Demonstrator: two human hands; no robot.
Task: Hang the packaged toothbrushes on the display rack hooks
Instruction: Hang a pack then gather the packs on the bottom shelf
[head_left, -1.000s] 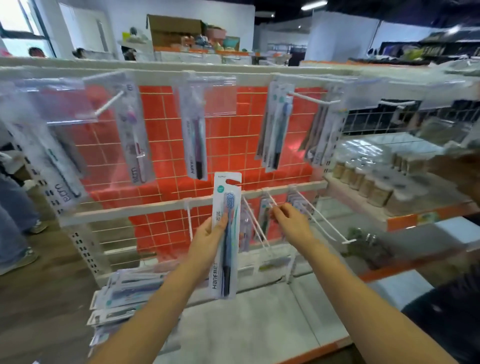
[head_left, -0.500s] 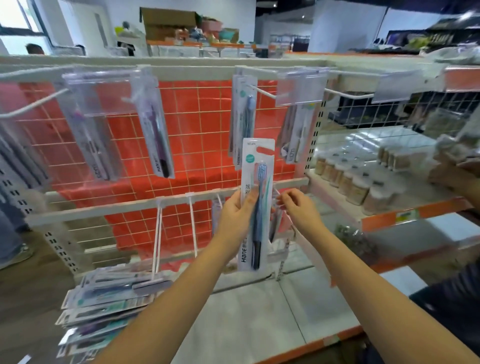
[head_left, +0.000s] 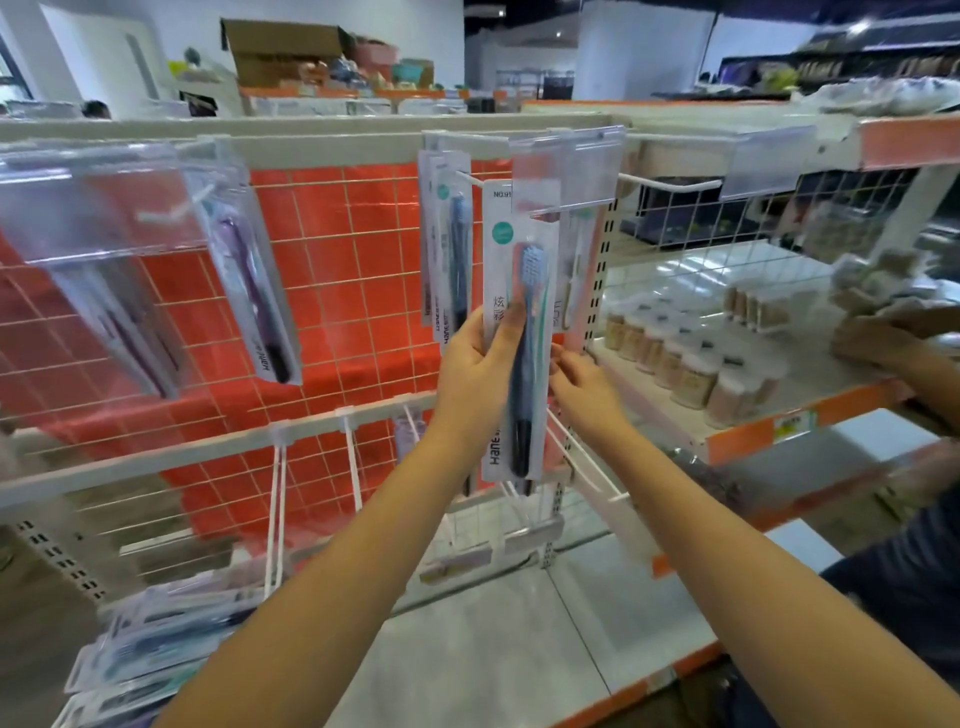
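Left hand (head_left: 480, 374) pinches the white card-and-clear-blister pack with a blue toothbrush (head_left: 519, 332) around mid-length, thumb across the front, fingers behind, pack upright with its hang-hole end up; held that way, I'd guess, so the top can be steered onto a hook. The pack's top edge sits behind the clear plastic price-tag flap (head_left: 563, 171) at the upper rail of the rack, right of centre, so whether the hole is on the white wire hook (head_left: 480, 179) there can't be told. Right hand (head_left: 584, 387) is at the pack's right edge, fingertips touching or just beside it, loosely curled; looks like steadying rather than a real grip, can't say for sure. That upper hook already carries two or three similar blue toothbrush packs (head_left: 447, 244), just left of the held one. Further left on the upper rail hangs a purple toothbrush pack (head_left: 254, 291), tilted. The lower rail of the red wire-grid rack (head_left: 332, 291) has several bare white double-wire hooks (head_left: 278, 499) sticking out toward the camera, near both forearms: snag risk when lowering. A loose stack of toothbrush packs (head_left: 150, 644) lies at the bottom-left corner of the rack's base shelf. Main obstruction is likely the price flap, which hides the hook tip. On the adjoining shelf to the right stand rows of small clear tubs with tan contents (head_left: 691, 364); another person's hand (head_left: 878, 338) rests at its far right edge
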